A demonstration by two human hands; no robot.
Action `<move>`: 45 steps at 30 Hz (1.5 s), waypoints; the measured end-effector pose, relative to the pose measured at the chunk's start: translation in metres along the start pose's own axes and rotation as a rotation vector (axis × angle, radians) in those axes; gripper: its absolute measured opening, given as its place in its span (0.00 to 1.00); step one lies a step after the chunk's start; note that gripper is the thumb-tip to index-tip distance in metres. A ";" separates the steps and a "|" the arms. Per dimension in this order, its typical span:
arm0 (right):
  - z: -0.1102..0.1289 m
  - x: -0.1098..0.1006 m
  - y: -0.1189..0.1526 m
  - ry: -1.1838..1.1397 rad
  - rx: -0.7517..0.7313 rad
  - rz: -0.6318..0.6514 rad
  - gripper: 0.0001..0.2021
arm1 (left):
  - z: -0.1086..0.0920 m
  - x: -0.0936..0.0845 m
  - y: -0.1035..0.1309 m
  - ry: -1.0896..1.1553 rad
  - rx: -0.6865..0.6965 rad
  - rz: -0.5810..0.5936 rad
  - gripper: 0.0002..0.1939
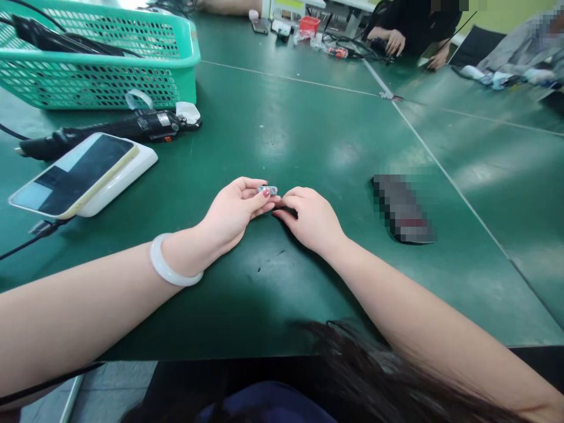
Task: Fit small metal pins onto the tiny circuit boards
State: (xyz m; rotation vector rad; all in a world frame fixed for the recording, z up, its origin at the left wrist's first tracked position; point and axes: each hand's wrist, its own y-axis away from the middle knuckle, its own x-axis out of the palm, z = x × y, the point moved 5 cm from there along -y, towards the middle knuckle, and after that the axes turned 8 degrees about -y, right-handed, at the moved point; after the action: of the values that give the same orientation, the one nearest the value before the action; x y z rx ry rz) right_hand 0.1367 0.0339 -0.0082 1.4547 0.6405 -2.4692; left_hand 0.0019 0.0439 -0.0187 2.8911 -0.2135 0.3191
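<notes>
Between the thumb and fingers of my left hand (241, 205) is a small, flat, bluish-silver piece (269, 190), too small to name its kind. A pale bangle circles my left wrist. My right hand (311, 217) is right beside it, thumb and forefinger closed together near the left fingertips. Whether anything sits in that right-hand pinch is hidden. Both hands are low over the green tabletop (273, 294), near the middle of its front part.
At left a phone (79, 170) rests on a white block (121, 179). Behind lie a black electric screwdriver (132, 126) and a green plastic basket (176, 76) with a black tool. A blurred dark object (403, 208) lies at right. Other people (414, 29) sit across the table.
</notes>
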 end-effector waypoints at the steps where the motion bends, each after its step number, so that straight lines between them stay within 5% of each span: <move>1: 0.000 0.001 -0.001 0.015 0.006 0.005 0.08 | 0.000 0.000 0.000 -0.016 -0.002 -0.004 0.07; 6: -0.002 -0.004 -0.002 0.028 0.020 0.003 0.09 | 0.002 0.000 0.001 -0.079 0.024 0.020 0.10; 14: -0.003 -0.029 0.008 -0.422 0.021 -0.348 0.09 | 0.001 0.003 0.003 -0.137 0.035 0.107 0.12; 26: 0.010 -0.030 0.011 -0.246 -0.104 -0.343 0.12 | -0.001 0.005 0.004 -0.116 0.005 0.140 0.12; 34: -0.001 -0.035 0.013 -0.407 -0.017 -0.394 0.10 | -0.002 0.007 0.004 -0.077 -0.005 0.175 0.09; 37: -0.019 -0.043 0.015 -0.404 0.089 -0.379 0.11 | 0.000 0.006 0.004 -0.082 -0.007 0.154 0.10; 45: -0.043 -0.032 0.010 -0.110 0.187 -0.037 0.03 | 0.000 0.007 0.004 -0.114 0.000 0.156 0.10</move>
State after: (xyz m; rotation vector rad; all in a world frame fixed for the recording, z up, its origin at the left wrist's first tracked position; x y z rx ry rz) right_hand 0.1898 0.0437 -0.0011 1.3676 0.4290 -2.6785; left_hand 0.0076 0.0392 -0.0165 2.9011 -0.4595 0.1807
